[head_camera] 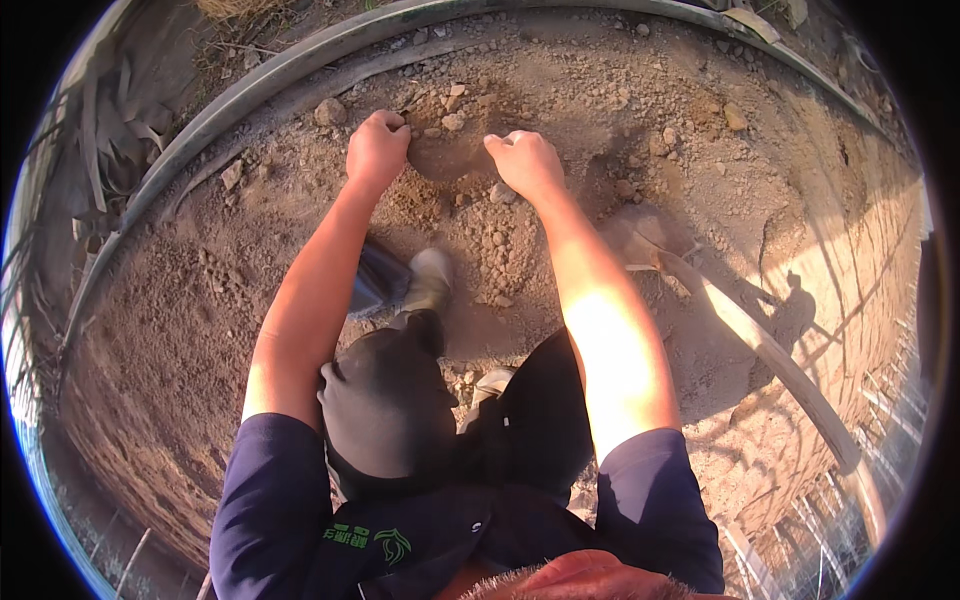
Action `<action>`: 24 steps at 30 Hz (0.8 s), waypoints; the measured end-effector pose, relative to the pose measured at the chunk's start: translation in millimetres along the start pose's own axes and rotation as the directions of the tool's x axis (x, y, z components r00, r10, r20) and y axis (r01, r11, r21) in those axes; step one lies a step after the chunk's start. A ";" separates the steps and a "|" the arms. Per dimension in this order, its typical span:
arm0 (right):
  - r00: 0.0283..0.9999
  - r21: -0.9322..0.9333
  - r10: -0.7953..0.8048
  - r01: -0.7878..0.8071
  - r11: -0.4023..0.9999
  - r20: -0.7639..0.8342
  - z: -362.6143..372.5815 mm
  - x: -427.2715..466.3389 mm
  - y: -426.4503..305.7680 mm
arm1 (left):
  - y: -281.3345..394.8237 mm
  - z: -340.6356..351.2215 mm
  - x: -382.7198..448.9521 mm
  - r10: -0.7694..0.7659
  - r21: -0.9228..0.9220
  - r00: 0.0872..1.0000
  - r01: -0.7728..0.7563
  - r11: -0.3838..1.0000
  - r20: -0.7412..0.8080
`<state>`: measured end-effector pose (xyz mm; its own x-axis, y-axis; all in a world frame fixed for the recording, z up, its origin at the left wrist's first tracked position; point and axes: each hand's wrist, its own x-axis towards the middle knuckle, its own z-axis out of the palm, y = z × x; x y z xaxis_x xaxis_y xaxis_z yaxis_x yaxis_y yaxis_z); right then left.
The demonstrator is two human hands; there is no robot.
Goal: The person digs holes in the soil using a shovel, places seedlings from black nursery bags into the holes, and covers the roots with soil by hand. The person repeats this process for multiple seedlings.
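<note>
My left hand (377,152) is curled at the left rim of a shallow hollow (444,156) in the loose soil. Across from it, at the hollow's right side, my right hand (528,162) is half curled, its thumb towards the hollow. The fingertips of both hands face away from the camera, so whether they pinch something thin cannot be told. Just below my right wrist lies a pale stone (502,193). Crumbled earth and clods (499,251) cover the ground between my forearms.
A shovel rests at the right, its dusty blade (646,227) on the soil and wooden handle (765,349) running to the lower right. Dark shiny plastic (381,279) lies beside my boot (430,276). A long grey rail (247,94) borders the far side; dry leaves (112,127) hang beyond.
</note>
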<state>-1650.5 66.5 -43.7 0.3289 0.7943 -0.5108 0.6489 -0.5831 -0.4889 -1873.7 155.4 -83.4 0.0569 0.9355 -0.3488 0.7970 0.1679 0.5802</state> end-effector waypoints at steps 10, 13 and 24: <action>1.000 0.006 0.013 -0.013 1.000 0.007 35.1 27.1 -3.2 | -19.1 -5.8 24.9 0.023 0.158 0.981 -0.054 0.986 0.193; 0.990 -0.026 -0.082 0.080 0.996 -0.112 40.7 21.8 -2.7 | -9.2 -10.4 15.7 0.070 0.198 0.990 -0.094 0.976 0.125; 0.915 -0.057 -0.360 0.355 0.933 -0.183 -3.8 -29.3 -32.4 | 13.9 -78.9 -63.8 -0.024 0.004 1.000 0.024 1.000 -0.003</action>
<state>-1678.6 62.8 -10.2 0.1935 0.9676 -0.1620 0.7614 -0.2522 -0.5972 -1913.7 122.6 5.0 0.0362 0.9320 -0.3606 0.8006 0.1890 0.5687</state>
